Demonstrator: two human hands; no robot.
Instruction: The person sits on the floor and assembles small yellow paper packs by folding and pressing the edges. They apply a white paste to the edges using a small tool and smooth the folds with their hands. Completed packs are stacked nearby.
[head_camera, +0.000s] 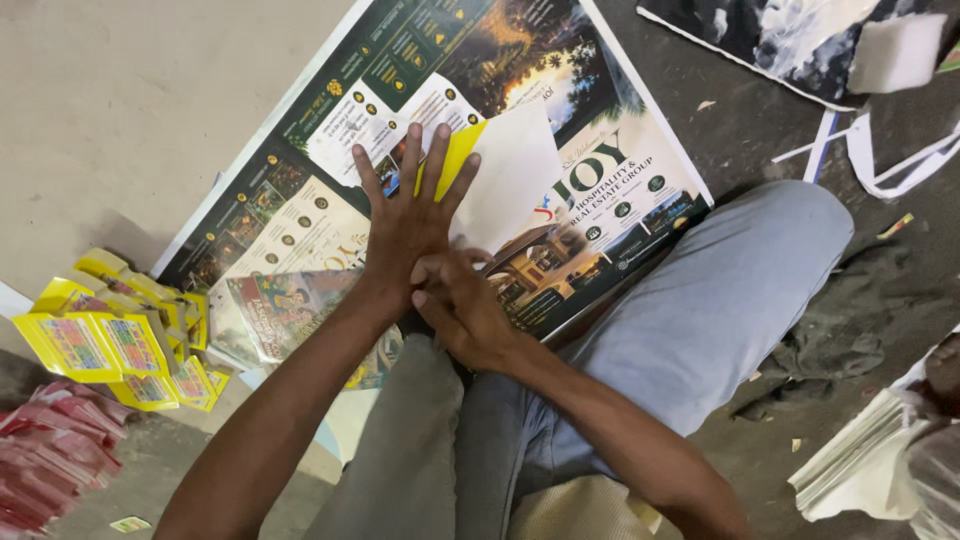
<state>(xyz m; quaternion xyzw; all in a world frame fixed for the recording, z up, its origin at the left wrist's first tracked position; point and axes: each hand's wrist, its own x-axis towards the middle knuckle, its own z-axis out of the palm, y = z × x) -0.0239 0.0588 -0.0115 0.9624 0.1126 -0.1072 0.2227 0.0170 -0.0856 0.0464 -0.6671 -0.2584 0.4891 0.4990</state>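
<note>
My left hand (408, 210) lies flat with fingers spread, pressing down on a folded sheet that is yellow on one side and white on the other (510, 175). My right hand (462, 305) sits just behind it, fingers curled against the sheet's near edge and touching the left wrist. The sheet rests on a large printed poster (400, 60) spread on the floor. Whether the right hand pinches the paper is hidden by the fingers.
A heap of folded yellow paper packets (110, 335) lies at the left, with red ones (50, 450) below it. A colourful printed page (285, 305) lies by my left forearm. My grey-trousered knee (720, 280) is at right. Paper scraps (880, 160) and a white stack (860, 460) lie at right.
</note>
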